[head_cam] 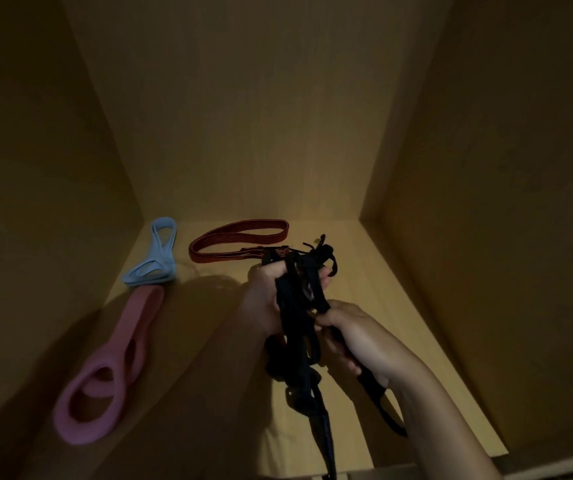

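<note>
A tangled bundle of black straps (295,306) is held up between both hands above a dim wooden shelf floor (382,323). My left hand (264,299) grips the upper part of the bundle, fingers curled round several strands. My right hand (354,337) grips the lower right part, with one black strap running out past its wrist. Loose ends hang down toward the front edge. Some of the bundle hides my left hand's fingers.
On the shelf lie a pink loop band (111,362) at the left front, a light blue loop band (156,254) behind it, and a red-brown strap (240,237) at the back. Wooden walls close in on the left, back and right.
</note>
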A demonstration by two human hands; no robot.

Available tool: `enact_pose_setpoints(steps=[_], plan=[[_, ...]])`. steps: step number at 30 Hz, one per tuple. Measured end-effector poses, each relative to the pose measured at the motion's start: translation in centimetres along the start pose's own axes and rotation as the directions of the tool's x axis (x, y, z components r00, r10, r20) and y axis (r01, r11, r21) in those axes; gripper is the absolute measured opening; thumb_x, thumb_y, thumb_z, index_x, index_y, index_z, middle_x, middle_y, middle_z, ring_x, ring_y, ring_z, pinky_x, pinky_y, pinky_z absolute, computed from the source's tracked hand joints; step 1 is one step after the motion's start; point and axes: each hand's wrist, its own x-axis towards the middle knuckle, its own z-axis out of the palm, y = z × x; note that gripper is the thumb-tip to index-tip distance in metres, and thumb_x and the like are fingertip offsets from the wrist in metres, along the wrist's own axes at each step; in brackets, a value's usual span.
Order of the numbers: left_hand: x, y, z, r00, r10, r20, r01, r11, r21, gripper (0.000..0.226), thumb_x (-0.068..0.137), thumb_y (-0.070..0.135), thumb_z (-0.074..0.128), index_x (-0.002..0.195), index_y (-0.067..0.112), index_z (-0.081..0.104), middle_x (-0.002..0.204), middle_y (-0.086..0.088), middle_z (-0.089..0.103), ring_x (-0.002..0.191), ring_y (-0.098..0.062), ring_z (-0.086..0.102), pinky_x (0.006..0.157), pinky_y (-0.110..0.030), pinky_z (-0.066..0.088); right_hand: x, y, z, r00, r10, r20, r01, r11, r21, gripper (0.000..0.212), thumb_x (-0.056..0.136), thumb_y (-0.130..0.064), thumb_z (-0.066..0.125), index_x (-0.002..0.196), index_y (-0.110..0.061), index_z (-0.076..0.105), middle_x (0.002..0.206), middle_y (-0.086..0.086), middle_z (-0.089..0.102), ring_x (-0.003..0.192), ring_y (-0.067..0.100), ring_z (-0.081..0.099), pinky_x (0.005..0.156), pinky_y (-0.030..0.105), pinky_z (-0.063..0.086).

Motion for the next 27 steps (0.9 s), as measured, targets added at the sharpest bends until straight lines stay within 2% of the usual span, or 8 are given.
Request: enact_pose_setpoints(steps=[3, 10, 13, 14, 18, 21, 24, 27], plan=[[-0.3, 0.7, -0.4, 1.000, 0.005, 0.002, -0.005, 1.000, 0.031, 0.046, 0.092, 0.030, 0.037, 0.117, 0.000, 0.061, 0.102, -0.010, 0.068, 0.076, -0.019, 0.069, 0.072, -0.033, 0.048, 0.0, 0.6, 0.2, 0.999, 0.023, 0.044, -0.021, 0.998, -0.063, 0.024, 0.091, -0.017, 0.036, 0.069, -0.012, 0.045, 0.044, -0.002, 0.034, 0.032, 0.011, 0.026, 0.035, 0.018, 0.027], [-1.7, 0.8, 0.2, 0.991, 0.123, 0.050, -0.127, 0.987, 0.095, 0.039, 0.090, 0.027, 0.049, 0.118, 0.003, 0.060, 0.096, -0.007, 0.070, 0.076, -0.014, 0.070, 0.071, -0.028, 0.055, 0.9, 1.0, -0.5, 0.992, 0.036, 0.119, -0.035, 0.999, -0.006, 0.011, 0.089, -0.016, 0.044, 0.083, -0.007, 0.048, 0.068, 0.005, 0.047, 0.059, 0.015, 0.044, 0.061, 0.027, 0.039], [-2.6, 0.8, 0.4, 0.975, 0.164, 0.149, -0.183, 0.975, 0.125, 0.042, 0.081, 0.027, 0.048, 0.114, 0.004, 0.061, 0.104, -0.008, 0.068, 0.084, -0.014, 0.069, 0.083, -0.031, 0.049, 1.2, 1.1, -1.6, 0.991, -0.009, 0.133, 0.009, 1.000, 0.000, 0.051, 0.061, -0.034, 0.057, 0.103, -0.003, 0.056, 0.091, 0.007, 0.060, 0.083, 0.021, 0.056, 0.076, 0.032, 0.044], [-2.8, 0.8, 0.4, 0.971, 0.163, 0.176, -0.187, 0.973, 0.132, 0.040, 0.080, 0.026, 0.046, 0.109, 0.005, 0.065, 0.104, -0.007, 0.069, 0.085, -0.015, 0.069, 0.086, -0.033, 0.048, 1.5, 1.0, -1.9, 0.988, -0.041, 0.151, 0.026, 0.995, 0.099, 0.059, 0.054, -0.038, 0.061, 0.103, -0.007, 0.059, 0.094, 0.005, 0.063, 0.088, 0.021, 0.058, 0.077, 0.030, 0.047], [-3.6, 0.6, 0.5, 0.951, 0.158, 0.266, -0.222, 0.948, 0.229, 0.035, 0.079, 0.020, 0.043, 0.092, 0.011, 0.074, 0.094, -0.006, 0.072, 0.086, -0.019, 0.068, 0.080, -0.034, 0.052, 2.7, -0.4, -2.1, 0.974, -0.130, 0.187, -0.014, 0.784, 0.621, 0.066, 0.042, -0.051, 0.081, 0.094, -0.013, 0.070, 0.086, 0.005, 0.066, 0.080, 0.017, 0.065, 0.068, 0.029, 0.055], [-4.3, 0.6, 0.4, 0.928, 0.142, 0.344, -0.234, 0.942, 0.241, 0.045, 0.079, 0.017, 0.032, 0.088, 0.010, 0.075, 0.082, -0.003, 0.072, 0.074, -0.014, 0.066, 0.071, -0.025, 0.054, 3.3, -2.2, -1.1, 0.988, -0.081, 0.131, -0.031, 0.727, 0.686, 0.071, 0.053, -0.059, 0.074, 0.105, -0.012, 0.065, 0.068, 0.001, 0.058, 0.072, 0.016, 0.061, 0.067, 0.029, 0.056], [-5.0, 0.6, 0.7, 0.915, 0.166, 0.369, -0.243, 0.955, 0.173, 0.048, 0.077, 0.013, 0.028, 0.083, 0.010, 0.076, 0.074, -0.003, 0.072, 0.063, -0.013, 0.064, 0.063, -0.020, 0.052, 3.4, -3.7, 0.1, 0.999, -0.023, -0.042, 0.045, 0.736, 0.675, 0.039, 0.075, -0.050, 0.057, 0.088, -0.013, 0.062, 0.038, -0.007, 0.040, 0.045, 0.009, 0.046, 0.051, 0.019, 0.046], [-5.6, 0.4, 0.7, 0.911, 0.170, 0.375, -0.238, 0.961, 0.143, 0.036, 0.071, 0.012, 0.037, 0.082, 0.005, 0.070, 0.066, -0.008, 0.067, 0.052, -0.015, 0.060, 0.052, -0.019, 0.050, 3.8, -4.6, 0.4, 0.990, 0.096, -0.101, 0.016, 0.641, 0.768, 0.027, 0.082, -0.041, 0.060, 0.080, -0.013, 0.060, 0.043, -0.001, 0.058, 0.038, 0.011, 0.050, 0.055, 0.026, 0.052]])
